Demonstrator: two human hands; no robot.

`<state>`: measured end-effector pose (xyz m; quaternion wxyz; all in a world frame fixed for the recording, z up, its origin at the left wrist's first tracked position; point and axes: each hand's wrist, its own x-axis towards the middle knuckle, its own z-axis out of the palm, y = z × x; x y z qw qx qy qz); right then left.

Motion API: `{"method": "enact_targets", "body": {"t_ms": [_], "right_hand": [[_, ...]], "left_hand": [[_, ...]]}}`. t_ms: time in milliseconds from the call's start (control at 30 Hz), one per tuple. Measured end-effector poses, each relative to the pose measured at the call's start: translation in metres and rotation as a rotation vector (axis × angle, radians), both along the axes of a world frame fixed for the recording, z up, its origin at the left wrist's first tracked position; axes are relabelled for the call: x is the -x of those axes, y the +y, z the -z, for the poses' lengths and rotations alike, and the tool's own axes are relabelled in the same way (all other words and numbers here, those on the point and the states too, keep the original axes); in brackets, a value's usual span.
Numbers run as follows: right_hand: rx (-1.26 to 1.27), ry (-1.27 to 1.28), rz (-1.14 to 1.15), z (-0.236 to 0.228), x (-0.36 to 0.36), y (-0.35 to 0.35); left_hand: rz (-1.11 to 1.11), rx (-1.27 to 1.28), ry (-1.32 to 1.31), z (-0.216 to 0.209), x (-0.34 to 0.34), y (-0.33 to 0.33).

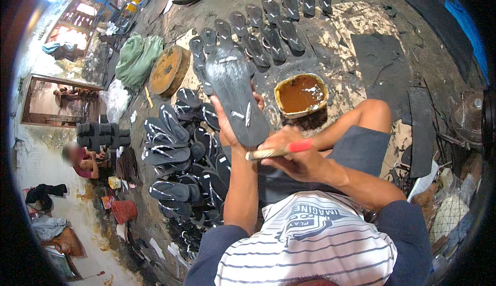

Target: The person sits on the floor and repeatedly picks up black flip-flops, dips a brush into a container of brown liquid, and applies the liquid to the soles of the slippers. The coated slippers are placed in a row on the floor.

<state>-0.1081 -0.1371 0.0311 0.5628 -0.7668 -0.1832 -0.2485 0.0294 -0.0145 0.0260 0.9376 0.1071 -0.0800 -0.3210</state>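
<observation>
A green sack (138, 62) slumps beside a round wooden block (169, 71), and a whitish plastic bag (117, 101) lies near both. Farther left, a person (87, 169) sits near a red container (124, 212). A caged fan (469, 110) stands at the far right.

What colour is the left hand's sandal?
The sandal is black, with a whitish patch; head view.

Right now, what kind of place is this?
Probably a sandal-making workshop: there are rows of black sandals, a tub of brown liquid, and what looks like a brush in the right hand.
</observation>
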Motion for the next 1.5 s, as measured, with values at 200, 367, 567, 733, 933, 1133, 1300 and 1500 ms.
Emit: {"method": "enact_targets", "body": {"t_ms": [200, 367, 567, 733, 933, 1133, 1300, 1500], "right_hand": [[0.075, -0.107, 0.083, 0.014, -0.084, -0.038], [0.081, -0.176, 0.221, 0.017, -0.084, -0.046], [-0.44, 0.282, 0.202, 0.013, -0.013, -0.086], [-0.557, 0.181, 0.699, 0.0, 0.016, -0.155], [-0.459, 0.295, 0.975, 0.026, 0.072, -0.192], [-0.506, 0.392, 0.997, 0.066, 0.041, -0.201], [-0.597, 0.393, 0.947, 0.083, 0.023, -0.206], [-0.469, 0.488, 0.85, 0.087, -0.012, -0.19]], "left_hand": [[-0.101, -0.299, 0.098, 0.027, 0.012, -0.021], [0.025, -0.319, 0.117, 0.007, 0.004, -0.039], [-0.009, -0.497, 0.026, 0.092, -0.095, -0.099], [-0.169, -0.864, 0.111, 0.198, -0.203, -0.213], [0.044, -1.398, -0.08, 0.28, -0.237, -0.356], [0.26, -1.262, -0.535, 0.255, -0.226, -0.313], [-0.216, -1.618, -1.231, 0.128, -0.227, -0.077], [-0.477, -2.779, -0.689, 0.193, -0.151, 0.167]]}}
